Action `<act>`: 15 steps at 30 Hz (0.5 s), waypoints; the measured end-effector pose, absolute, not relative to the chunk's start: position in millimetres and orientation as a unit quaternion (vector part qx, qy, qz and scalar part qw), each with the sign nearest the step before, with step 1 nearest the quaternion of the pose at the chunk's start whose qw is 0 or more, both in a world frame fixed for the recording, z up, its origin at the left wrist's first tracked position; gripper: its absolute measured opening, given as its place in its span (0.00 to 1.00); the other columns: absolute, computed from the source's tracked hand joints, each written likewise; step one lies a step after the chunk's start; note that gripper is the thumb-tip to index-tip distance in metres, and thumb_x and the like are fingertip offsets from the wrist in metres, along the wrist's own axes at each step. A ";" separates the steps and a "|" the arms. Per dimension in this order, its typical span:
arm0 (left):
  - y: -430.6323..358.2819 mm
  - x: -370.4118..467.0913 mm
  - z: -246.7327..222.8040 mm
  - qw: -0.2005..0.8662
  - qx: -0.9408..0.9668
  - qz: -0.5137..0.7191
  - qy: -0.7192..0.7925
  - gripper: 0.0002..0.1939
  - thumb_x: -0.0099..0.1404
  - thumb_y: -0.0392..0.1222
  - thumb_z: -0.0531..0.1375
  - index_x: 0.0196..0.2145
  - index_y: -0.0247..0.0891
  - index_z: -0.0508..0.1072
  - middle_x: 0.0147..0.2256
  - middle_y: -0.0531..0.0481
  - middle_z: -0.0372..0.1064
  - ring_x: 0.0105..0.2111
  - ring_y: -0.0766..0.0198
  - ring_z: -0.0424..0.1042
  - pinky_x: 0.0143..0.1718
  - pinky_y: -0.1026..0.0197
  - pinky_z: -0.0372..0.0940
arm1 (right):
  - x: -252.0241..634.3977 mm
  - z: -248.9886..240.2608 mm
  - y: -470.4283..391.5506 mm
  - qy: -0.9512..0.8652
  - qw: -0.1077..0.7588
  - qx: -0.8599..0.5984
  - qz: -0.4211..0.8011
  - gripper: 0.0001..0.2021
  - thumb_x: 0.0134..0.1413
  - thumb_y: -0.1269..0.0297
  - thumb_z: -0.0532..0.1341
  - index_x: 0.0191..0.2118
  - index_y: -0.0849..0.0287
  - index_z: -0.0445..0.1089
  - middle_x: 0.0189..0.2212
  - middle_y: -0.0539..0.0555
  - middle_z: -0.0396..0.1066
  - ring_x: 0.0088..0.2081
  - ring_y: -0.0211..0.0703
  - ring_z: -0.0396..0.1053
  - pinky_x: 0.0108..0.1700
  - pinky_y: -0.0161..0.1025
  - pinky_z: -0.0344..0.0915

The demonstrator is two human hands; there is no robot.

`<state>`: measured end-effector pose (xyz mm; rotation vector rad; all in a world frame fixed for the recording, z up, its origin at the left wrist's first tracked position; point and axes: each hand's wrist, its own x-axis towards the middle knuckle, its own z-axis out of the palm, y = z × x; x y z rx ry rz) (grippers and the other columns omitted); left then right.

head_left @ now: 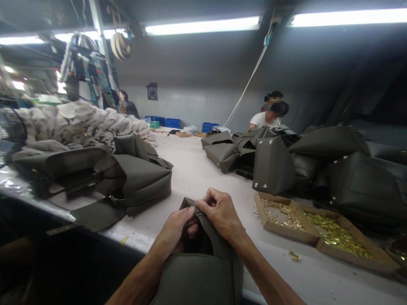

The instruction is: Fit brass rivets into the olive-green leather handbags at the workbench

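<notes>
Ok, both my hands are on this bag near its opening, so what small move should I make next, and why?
Perhaps ease the right hand back slightly while the left hand steadies the dark bag. Both hands pinch it close together and hide whatever lies between them, so a clear look might help.

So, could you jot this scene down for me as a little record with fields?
Left hand: pinching the top edge of a dark bag
Right hand: pinching that edge too, close beside the left
Right side: piled dark bags; nearer, two shallow trays of small gold-coloured pieces
Loose on table: a little gold-coloured cluster
Left side: more bags, with heaped pale cloth behind
Beyond the right pile: two people
</notes>
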<state>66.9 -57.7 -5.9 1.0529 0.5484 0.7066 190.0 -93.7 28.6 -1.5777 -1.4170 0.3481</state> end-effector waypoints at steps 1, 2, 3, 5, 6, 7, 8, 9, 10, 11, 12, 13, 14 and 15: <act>-59.7 69.1 -5.3 0.763 0.484 0.340 0.260 0.27 0.42 0.63 0.65 0.18 0.37 0.59 0.12 0.57 0.54 0.15 0.72 0.53 0.19 0.66 0.50 | 188.4 28.5 -93.2 -0.572 0.475 -0.657 0.128 0.10 0.46 0.66 0.61 0.20 0.60 0.62 0.17 0.46 0.62 0.22 0.34 0.59 0.26 0.32 0.54; -61.7 71.0 -4.7 0.757 0.483 0.353 0.265 0.28 0.41 0.64 0.65 0.17 0.37 0.59 0.12 0.57 0.54 0.15 0.71 0.53 0.19 0.66 0.50 | 187.3 28.5 -92.8 -0.564 0.474 -0.667 0.111 0.10 0.46 0.66 0.61 0.20 0.60 0.62 0.17 0.46 0.62 0.22 0.34 0.59 0.27 0.33 0.54; -63.4 72.6 -4.2 0.752 0.481 0.363 0.267 0.28 0.41 0.64 0.65 0.17 0.37 0.59 0.12 0.57 0.55 0.15 0.71 0.54 0.20 0.66 0.51 | 186.8 28.7 -92.9 -0.557 0.473 -0.675 0.098 0.10 0.46 0.66 0.61 0.20 0.60 0.62 0.17 0.46 0.62 0.22 0.34 0.60 0.27 0.33 0.54; -64.8 74.3 -4.1 0.753 0.481 0.363 0.265 0.28 0.41 0.64 0.64 0.17 0.37 0.59 0.13 0.57 0.55 0.16 0.71 0.55 0.21 0.66 0.52 | 188.5 31.2 -95.2 -0.555 0.468 -0.682 0.093 0.10 0.48 0.64 0.61 0.21 0.60 0.63 0.18 0.47 0.63 0.22 0.35 0.60 0.28 0.34 0.55; -64.0 74.4 -4.7 0.755 0.484 0.356 0.263 0.27 0.42 0.64 0.64 0.17 0.37 0.59 0.13 0.57 0.55 0.16 0.71 0.55 0.21 0.66 0.52 | 190.4 34.0 -97.9 -0.560 0.465 -0.678 0.103 0.11 0.49 0.62 0.61 0.22 0.61 0.64 0.19 0.48 0.64 0.23 0.36 0.61 0.29 0.35 0.56; -62.2 74.3 -5.8 0.757 0.489 0.348 0.260 0.27 0.43 0.64 0.64 0.18 0.37 0.59 0.13 0.57 0.55 0.16 0.71 0.55 0.20 0.66 0.51 | 192.5 37.9 -101.8 -0.570 0.461 -0.670 0.118 0.10 0.51 0.60 0.60 0.24 0.61 0.66 0.21 0.49 0.66 0.25 0.37 0.63 0.30 0.35 0.58; -59.5 74.0 -7.1 0.757 0.494 0.341 0.257 0.27 0.43 0.63 0.64 0.18 0.37 0.59 0.13 0.57 0.55 0.16 0.72 0.54 0.20 0.67 0.51 | 194.4 42.7 -106.8 -0.583 0.453 -0.661 0.132 0.11 0.52 0.58 0.59 0.29 0.62 0.68 0.24 0.51 0.68 0.27 0.38 0.65 0.32 0.36 0.60; -56.1 73.7 -8.4 0.757 0.500 0.336 0.255 0.26 0.44 0.63 0.64 0.18 0.37 0.60 0.13 0.57 0.55 0.16 0.72 0.54 0.20 0.67 0.51 | 195.7 48.0 -112.8 -0.605 0.438 -0.651 0.139 0.13 0.52 0.57 0.59 0.36 0.64 0.70 0.29 0.53 0.71 0.31 0.40 0.67 0.36 0.37 0.62; -52.7 73.3 -9.2 0.754 0.506 0.333 0.253 0.26 0.44 0.62 0.65 0.19 0.36 0.61 0.14 0.57 0.56 0.16 0.71 0.55 0.20 0.67 0.51 | 196.2 53.2 -119.1 -0.633 0.415 -0.639 0.138 0.18 0.51 0.57 0.60 0.44 0.65 0.69 0.35 0.56 0.72 0.37 0.43 0.68 0.41 0.40 0.63; -49.6 72.5 -9.0 0.752 0.512 0.331 0.250 0.25 0.44 0.61 0.65 0.20 0.36 0.63 0.14 0.57 0.57 0.16 0.71 0.56 0.20 0.67 0.52 | 195.8 57.5 -125.3 -0.665 0.383 -0.628 0.130 0.25 0.49 0.58 0.62 0.52 0.65 0.65 0.43 0.59 0.71 0.44 0.46 0.67 0.46 0.42 0.63; -47.5 71.0 -7.5 0.754 0.515 0.326 0.245 0.25 0.44 0.60 0.66 0.21 0.35 0.64 0.15 0.56 0.59 0.17 0.70 0.57 0.20 0.67 0.53 | 194.7 60.5 -130.9 -0.699 0.344 -0.616 0.117 0.31 0.47 0.60 0.63 0.57 0.65 0.60 0.49 0.61 0.67 0.50 0.48 0.64 0.52 0.45 0.60; -46.9 68.2 -4.5 0.752 0.523 0.320 0.242 0.24 0.45 0.59 0.67 0.22 0.34 0.66 0.17 0.55 0.62 0.18 0.69 0.60 0.21 0.66 0.56 | 193.1 61.7 -135.1 -0.727 0.306 -0.607 0.103 0.34 0.46 0.63 0.63 0.60 0.65 0.57 0.54 0.62 0.63 0.55 0.50 0.60 0.56 0.47 0.57; -48.1 63.5 0.1 0.738 0.543 0.319 0.243 0.22 0.46 0.58 0.66 0.24 0.34 0.69 0.19 0.53 0.65 0.20 0.68 0.62 0.23 0.66 0.59 | 191.4 61.1 -137.8 -0.744 0.273 -0.603 0.092 0.35 0.46 0.67 0.62 0.62 0.65 0.55 0.57 0.62 0.60 0.57 0.51 0.56 0.58 0.49 0.54; -51.0 56.3 5.7 0.704 0.575 0.334 0.252 0.21 0.48 0.57 0.65 0.26 0.34 0.71 0.22 0.51 0.68 0.23 0.66 0.65 0.26 0.64 0.62 | 190.0 58.8 -138.8 -0.753 0.248 -0.604 0.085 0.33 0.48 0.70 0.59 0.62 0.66 0.54 0.59 0.63 0.58 0.59 0.52 0.54 0.59 0.50 0.53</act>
